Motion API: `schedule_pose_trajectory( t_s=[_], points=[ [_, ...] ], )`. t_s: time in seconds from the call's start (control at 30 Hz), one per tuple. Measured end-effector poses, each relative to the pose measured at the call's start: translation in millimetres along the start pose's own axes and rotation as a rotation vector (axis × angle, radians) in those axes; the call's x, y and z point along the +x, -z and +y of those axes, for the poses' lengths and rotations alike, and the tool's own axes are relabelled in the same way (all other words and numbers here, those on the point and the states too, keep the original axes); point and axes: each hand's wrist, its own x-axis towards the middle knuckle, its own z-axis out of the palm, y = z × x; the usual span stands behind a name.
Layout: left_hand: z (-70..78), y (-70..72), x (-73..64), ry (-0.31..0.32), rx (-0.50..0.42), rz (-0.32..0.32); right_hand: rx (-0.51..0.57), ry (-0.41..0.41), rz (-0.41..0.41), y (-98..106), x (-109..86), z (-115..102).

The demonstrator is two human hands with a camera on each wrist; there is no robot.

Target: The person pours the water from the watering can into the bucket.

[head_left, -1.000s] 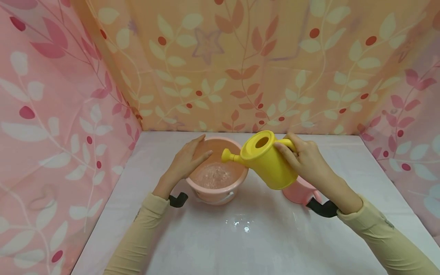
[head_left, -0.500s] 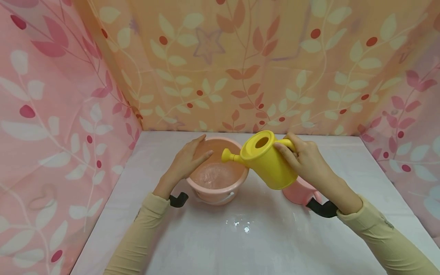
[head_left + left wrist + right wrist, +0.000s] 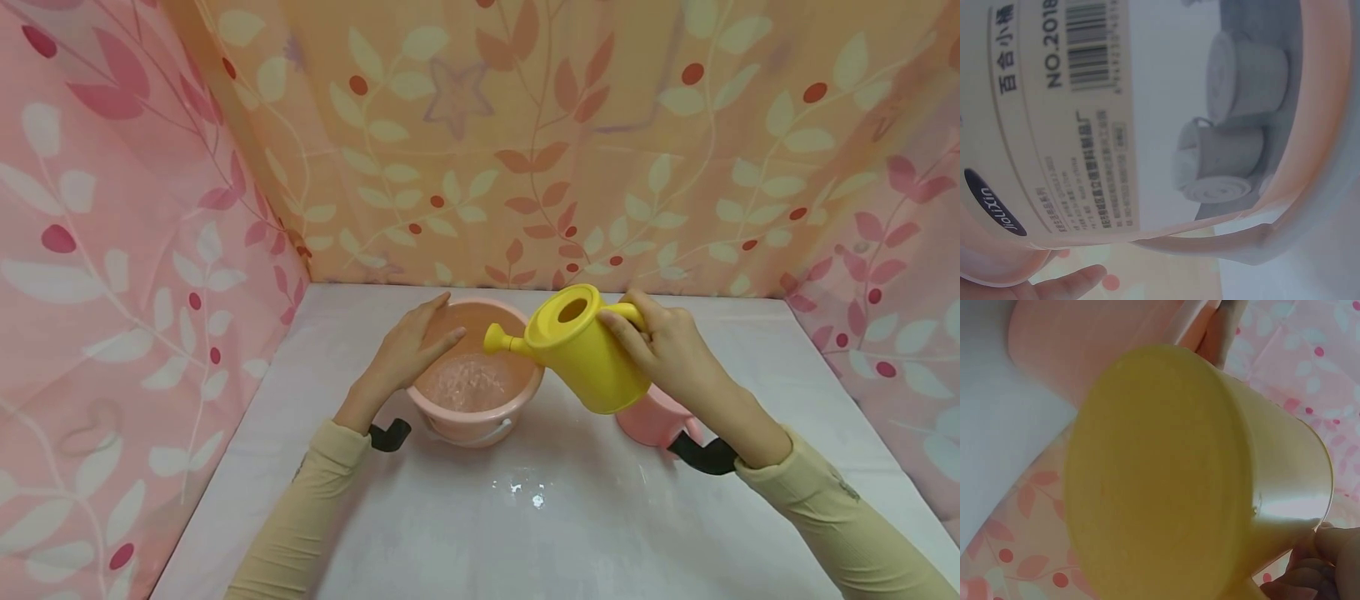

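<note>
The yellow watering can (image 3: 588,354) is held tilted at the right side of the bucket (image 3: 457,421), its base partly hiding the pink mug and its spout (image 3: 510,343) directed to the left, so the rose (image 3: 493,338) is above the bucket's opening. The right hand (image 3: 663,342) grips the handle of the can with curled fingers, and its thumb lies along the top of this handle.

What has changed is mainly the water (image 3: 468,383) inside the bucket: 0.5 s ago its surface looked calmer, and now it is again rippled and bubbly, as it was 1.0 s ago. The can and the 2 hands keep nearly the same places. I judge from this that water is passing from the rose into the bucket, although I cannot distinguish a falling stream.

The left hand (image 3: 408,346) rests at the left rim of the bucket, the fingers extended and the thumb spread away over the opening; how firmly it presses, I cannot tell. Its wrist view shows the printed label (image 3: 1091,125) on the bucket's wall.

Farther out, the pink mug (image 3: 652,417) stands to the right of the bucket, and some shiny wet spots (image 3: 537,501) lie on the white table (image 3: 450,542) in front of the bucket.
</note>
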Motion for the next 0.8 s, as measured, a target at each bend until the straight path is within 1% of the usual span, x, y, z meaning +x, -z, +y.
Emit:
schedule_pose_trajectory(
  t_s=[0.23,0.47,0.8],
  points=[
    [0.5,-0.6,0.4,0.000,0.004,0.006,-0.003,0.007,0.010,0.5,0.2,0.7],
    [1.6,-0.8,0.4,-0.002,0.002,0.001,0.001,-0.007,-0.001,1.1,-0.4,1.9],
    [1.0,-0.7,0.3,-0.001,0.013,0.005,-0.002,-0.004,-0.004,-0.4,1.1,2.1]
  ],
)
